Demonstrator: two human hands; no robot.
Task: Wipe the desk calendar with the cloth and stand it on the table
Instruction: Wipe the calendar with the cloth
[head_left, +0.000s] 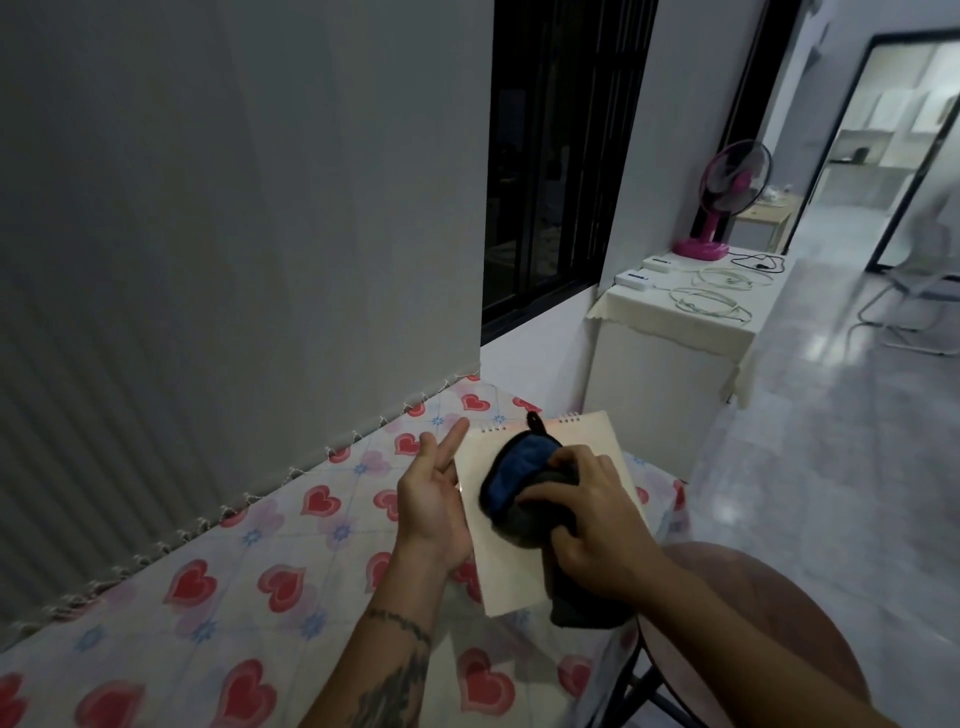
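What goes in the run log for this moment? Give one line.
phase: wiping | left hand: holds cream spiral-bound desk calendar flat | right hand: presses blue-and-grey cloth on it | standing: not yet

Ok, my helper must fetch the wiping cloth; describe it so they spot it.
Find the table with the heart-print cover. Above its far corner, the left hand holds a cream desk calendar. The cloth is on it under the right hand: dark, blue-centred.
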